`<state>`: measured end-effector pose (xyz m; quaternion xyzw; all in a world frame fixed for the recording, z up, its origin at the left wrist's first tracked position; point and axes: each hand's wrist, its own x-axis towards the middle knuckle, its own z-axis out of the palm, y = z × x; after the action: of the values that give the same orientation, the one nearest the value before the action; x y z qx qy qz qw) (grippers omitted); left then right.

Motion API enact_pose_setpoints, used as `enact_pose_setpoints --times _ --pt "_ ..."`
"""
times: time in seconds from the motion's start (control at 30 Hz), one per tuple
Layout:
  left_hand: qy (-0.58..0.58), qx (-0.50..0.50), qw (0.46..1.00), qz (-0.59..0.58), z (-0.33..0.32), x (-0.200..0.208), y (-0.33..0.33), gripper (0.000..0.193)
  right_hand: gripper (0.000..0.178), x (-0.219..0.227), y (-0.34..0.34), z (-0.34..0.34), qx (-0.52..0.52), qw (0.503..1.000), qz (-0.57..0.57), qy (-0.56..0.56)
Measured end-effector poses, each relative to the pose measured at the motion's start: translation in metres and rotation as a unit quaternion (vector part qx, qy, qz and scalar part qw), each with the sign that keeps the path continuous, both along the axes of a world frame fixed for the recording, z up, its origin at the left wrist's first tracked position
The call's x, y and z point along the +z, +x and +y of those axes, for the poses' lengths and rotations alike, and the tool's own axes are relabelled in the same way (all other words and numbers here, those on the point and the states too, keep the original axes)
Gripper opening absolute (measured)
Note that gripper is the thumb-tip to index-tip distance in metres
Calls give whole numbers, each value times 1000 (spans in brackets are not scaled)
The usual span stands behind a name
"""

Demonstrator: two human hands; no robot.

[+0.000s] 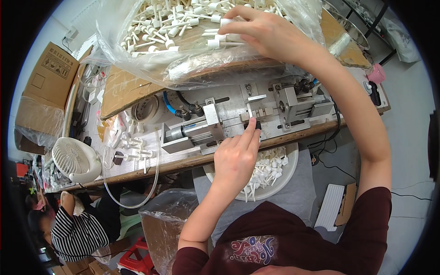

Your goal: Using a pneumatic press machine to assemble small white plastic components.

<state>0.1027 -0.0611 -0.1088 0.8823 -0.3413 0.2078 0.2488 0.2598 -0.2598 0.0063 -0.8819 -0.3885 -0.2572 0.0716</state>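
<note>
Currently, the left hand [236, 158] extends over the front edge of the bench [183, 164], its index and middle fingers straight and close together. The index fingertip touches the small metal fixture [256, 113] at the centre of the machine; the thumb is hidden, so whether this hand pinches anything cannot be told. A white stemmed piece [249, 108] lies at the fixture, just beyond that fingertip. One metal cylinder unit [195, 130] is mounted to the left of the fixture and a second metal unit [293, 107] to its right, both facing it. A blue hose [168, 104] connects near the left unit.

The right hand [275, 39] reaches across to the clear plastic bag [201, 68], its fingers bent and parted about a white cap [226, 21]; a firm pinch cannot be confirmed. Loose white capped parts [160, 23] fill the bag, which rests on cardboard [130, 89]. Below the bench edge, a round white basket [291, 167] contains more white pieces [270, 169]. A white fan [73, 158] stands at the left of the bench.
</note>
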Motion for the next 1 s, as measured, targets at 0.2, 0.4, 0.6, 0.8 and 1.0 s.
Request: enact_pose_setpoints --times 0.2,0.4,0.6,0.8,1.0 --pt "-7 3 1000 28 -2 7 4 27 21 5 26 -26 14 988 15 156" --pt "-2 11 999 33 -2 6 3 28 20 34 8 -25 -101 836 291 454" --pt "-72 -7 994 81 1 17 3 33 19 37 20 -30 -41 763 235 601" --pt "-266 40 961 -62 7 40 9 49 20 4 -105 31 55 732 405 545" --pt "-299 10 954 13 6 35 3 30 17 -46 -155 34 67 639 505 577"
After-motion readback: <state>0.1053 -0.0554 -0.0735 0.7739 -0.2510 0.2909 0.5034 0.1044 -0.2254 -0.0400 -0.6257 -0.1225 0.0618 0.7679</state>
